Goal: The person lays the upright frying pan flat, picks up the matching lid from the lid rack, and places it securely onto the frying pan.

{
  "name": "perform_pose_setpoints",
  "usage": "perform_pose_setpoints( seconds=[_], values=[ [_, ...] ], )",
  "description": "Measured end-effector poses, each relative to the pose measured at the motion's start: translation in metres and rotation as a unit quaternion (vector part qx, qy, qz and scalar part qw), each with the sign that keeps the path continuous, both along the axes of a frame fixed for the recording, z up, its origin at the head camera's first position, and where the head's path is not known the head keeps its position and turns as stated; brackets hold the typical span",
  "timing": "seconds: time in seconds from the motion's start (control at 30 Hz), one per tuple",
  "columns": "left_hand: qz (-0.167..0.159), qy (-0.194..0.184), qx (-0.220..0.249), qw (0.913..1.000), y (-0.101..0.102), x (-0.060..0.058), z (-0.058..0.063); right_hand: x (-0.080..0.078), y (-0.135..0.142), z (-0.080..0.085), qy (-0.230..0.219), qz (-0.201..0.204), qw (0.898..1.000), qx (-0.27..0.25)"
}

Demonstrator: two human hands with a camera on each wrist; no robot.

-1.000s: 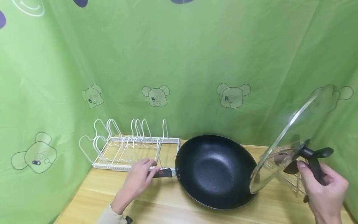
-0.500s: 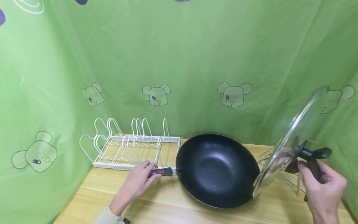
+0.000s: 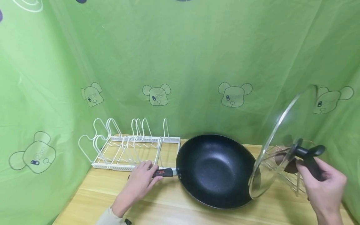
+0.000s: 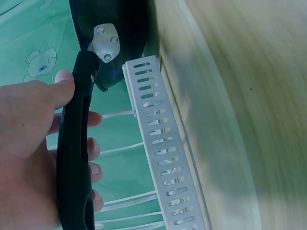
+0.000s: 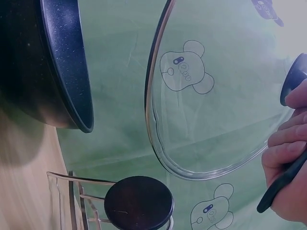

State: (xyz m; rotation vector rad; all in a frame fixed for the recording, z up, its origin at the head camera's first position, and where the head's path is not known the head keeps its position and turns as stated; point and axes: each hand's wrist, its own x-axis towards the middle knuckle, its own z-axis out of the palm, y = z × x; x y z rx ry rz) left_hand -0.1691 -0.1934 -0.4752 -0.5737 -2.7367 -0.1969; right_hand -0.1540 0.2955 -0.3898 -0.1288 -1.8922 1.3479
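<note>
My left hand [image 3: 139, 181] grips the black handle [image 4: 76, 143] of a black wok [image 3: 215, 172], with the fingers wrapped around it in the left wrist view. The wok sits in the middle of the table, its dark inside facing up. My right hand [image 3: 326, 187] holds a clear glass lid [image 5: 150, 96] by its black handle [image 3: 312, 162]. Steeply tilted, the lid is held up at the wok's right side, and its lower edge overlaps the wok's rim in the head view. In the right wrist view a gap shows between lid and wok.
A white wire pan rack [image 3: 146, 139] stands behind my left hand, its slotted rail [image 4: 160, 134] just beside the wok handle. Behind the lid at right is a metal wire rack [image 3: 298, 184] with a dark round disc [image 5: 139, 203]. Green printed cloth [image 3: 191, 68] surrounds the wooden table [image 3: 174, 212].
The lid first turned more edge-on, then swung back to show more of its face, and it has shifted slightly left with my right hand. Left hand and wok look nearly unmoved.
</note>
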Motion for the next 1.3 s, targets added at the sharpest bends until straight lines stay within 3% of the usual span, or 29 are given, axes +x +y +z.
perform_pose_setpoints(
  seconds=[0.43,0.73,1.1,1.3],
  values=[
    [-0.011,0.025,-0.025,0.9993,-0.002,-0.007,-0.005,-0.003,0.0,0.008,-0.084,0.012,0.996,0.004],
    [-0.015,0.034,-0.016,0.9992,-0.005,-0.01,-0.009,-0.008,-0.002,0.016,-0.086,0.041,0.991,0.09],
    [-0.015,0.029,-0.022,0.9992,-0.006,-0.015,-0.009,-0.02,0.0,0.035,-0.086,0.12,0.971,0.188],
    [-0.021,0.031,-0.02,0.9991,-0.009,-0.018,-0.009,-0.022,0.0,0.046,-0.134,0.13,0.95,0.251]
  ],
)
